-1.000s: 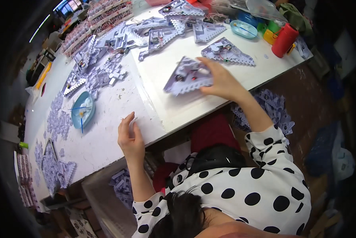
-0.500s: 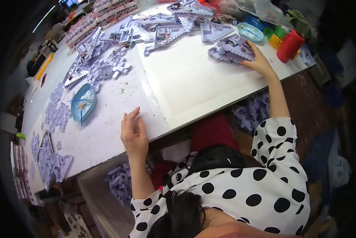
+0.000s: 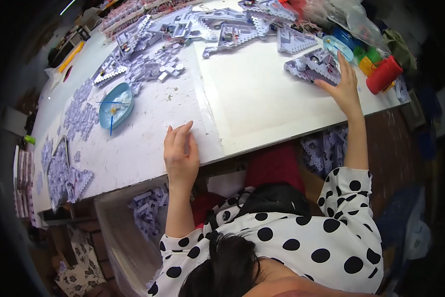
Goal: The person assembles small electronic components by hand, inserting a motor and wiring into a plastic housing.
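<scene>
My right hand (image 3: 345,90) is open, thumb and fingers spread, just beside a lilac triangular plastic part (image 3: 306,69) with toothed edges and small components inside. The part rests on the white table (image 3: 262,104). My left hand (image 3: 181,154) hovers at the table's front edge with loosely bent fingers, and nothing shows in it. To its left, a blue oval dish (image 3: 103,118) holds white stuff and thin blue sticks. Beyond my right fingers lies a second light blue dish (image 3: 334,45).
More toothed lilac parts (image 3: 235,35) crowd the far side, with a pile of small lilac pieces (image 3: 160,64) nearer. A red bottle (image 3: 383,75) stands at the right corner. Clear plastic bags (image 3: 351,17) lie behind it. Under the table are bins of lilac parts (image 3: 148,210).
My right hand has let go of the lilac triangular part and opened beside it; the part stays on the table. The whole view has shifted slightly. My left hand has hardly changed.
</scene>
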`<state>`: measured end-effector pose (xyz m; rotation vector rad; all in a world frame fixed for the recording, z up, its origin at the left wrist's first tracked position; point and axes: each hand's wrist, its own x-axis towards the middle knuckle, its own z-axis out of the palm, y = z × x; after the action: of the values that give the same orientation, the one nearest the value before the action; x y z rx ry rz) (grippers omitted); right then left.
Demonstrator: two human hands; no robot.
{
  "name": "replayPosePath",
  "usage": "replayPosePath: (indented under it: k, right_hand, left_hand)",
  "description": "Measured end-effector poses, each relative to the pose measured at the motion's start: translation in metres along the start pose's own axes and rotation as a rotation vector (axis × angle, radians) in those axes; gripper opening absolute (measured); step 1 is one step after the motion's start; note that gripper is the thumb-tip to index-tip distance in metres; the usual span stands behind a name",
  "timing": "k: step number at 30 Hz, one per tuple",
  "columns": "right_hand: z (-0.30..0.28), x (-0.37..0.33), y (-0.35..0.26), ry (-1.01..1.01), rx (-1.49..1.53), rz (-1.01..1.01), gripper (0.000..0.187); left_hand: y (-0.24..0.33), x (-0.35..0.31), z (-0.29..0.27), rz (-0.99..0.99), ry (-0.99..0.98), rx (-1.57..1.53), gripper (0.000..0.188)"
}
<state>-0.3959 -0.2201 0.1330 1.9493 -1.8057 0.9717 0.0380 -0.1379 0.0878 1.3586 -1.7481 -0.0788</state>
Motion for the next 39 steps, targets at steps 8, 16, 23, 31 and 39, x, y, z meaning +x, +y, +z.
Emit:
replayPosePath:
  k: [8,16,23,31,39]
  right_hand:
    - [0.118,0.065,-0.137,-0.114,0.277,-0.416,0.033]
    - [0.225,0.132,-0.122,0.156,-0.152,-0.698,0.020]
    - [0.186,0.112,-0.130,0.161,-0.002,-0.781,0.021]
    - [0.059,-0.001,-0.156,0.001,0.157,-0.877,0.029]
    - [0.038,-0.083,-0.171,-0.061,0.409,-0.593,0.037]
  left_hand:
    - [-0.001,0.004,0.000,0.051,0.004,0.039,0.029]
    - [-0.003,0.000,0.009,0.089,0.015,0.016,0.025]
    - [-0.010,-0.003,0.004,0.093,0.030,0.016,0.024]
    - [-0.005,0.005,-0.001,0.055,0.060,-0.078,0.020]
    - [0.058,0.044,0.017,0.160,-0.253,-0.136,0.023]
